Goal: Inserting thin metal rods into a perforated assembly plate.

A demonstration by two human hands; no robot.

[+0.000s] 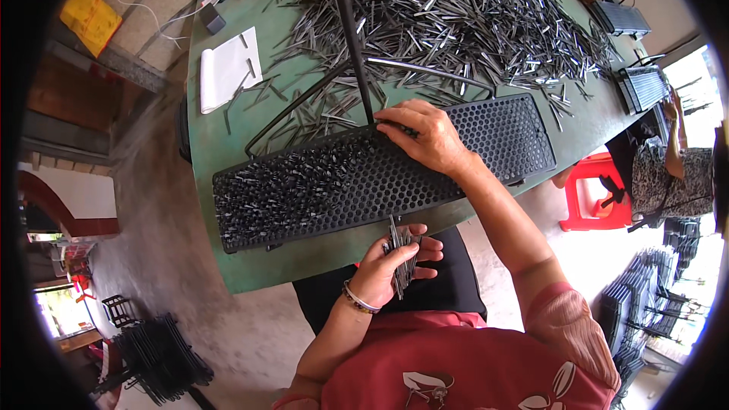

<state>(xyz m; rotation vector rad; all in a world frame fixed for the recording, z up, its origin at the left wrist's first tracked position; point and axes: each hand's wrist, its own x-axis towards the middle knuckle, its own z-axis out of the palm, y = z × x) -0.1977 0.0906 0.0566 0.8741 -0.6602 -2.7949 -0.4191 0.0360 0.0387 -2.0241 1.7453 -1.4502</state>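
Note:
A long black perforated rack (448, 156) lies slanted across the table's near edge, with rows of round holes. Its left part is filled with dark thin strips (285, 190) standing in the holes, while the holes on the right show bare. My right hand (429, 137) is over the rack's far edge near the middle, fingers pinched together; what they hold is hidden under them. Below the rack's near edge, my left hand (380, 269) is palm up, its thumb pressed on a bundle of thin metal strips (402, 258).
A large heap of metal strips (456, 15) covers the far part of the green table (228, 269). A black rod frame (351, 38) rises behind the rack. White paper (220, 80) lies left. Another person (672, 171) works at the right near a red stool (581, 197).

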